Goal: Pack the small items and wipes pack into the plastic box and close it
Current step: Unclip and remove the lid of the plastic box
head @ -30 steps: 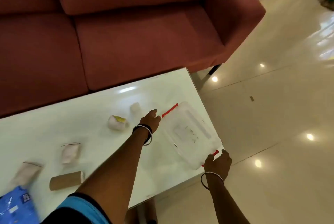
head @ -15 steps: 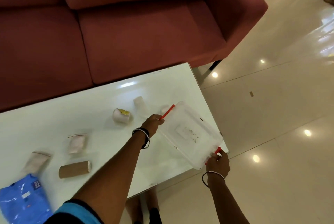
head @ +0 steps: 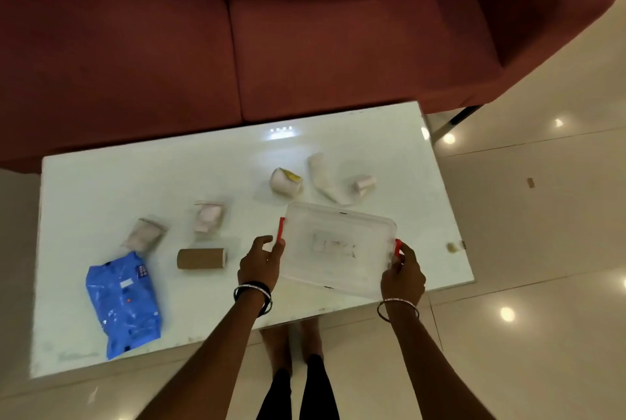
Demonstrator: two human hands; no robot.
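The plastic box (head: 338,246) sits at the near right part of the white table (head: 203,155), its long axis running left to right between the two hands. The left hand (head: 259,262) grips its left end at the red latch (head: 281,233); the right hand (head: 401,275) holds the right end. The lid looks closed, so opening likely comes first. Everything to pack lies to the left and behind: the blue wipes pack (head: 122,302) is farthest left, so the left hand is nearer it.
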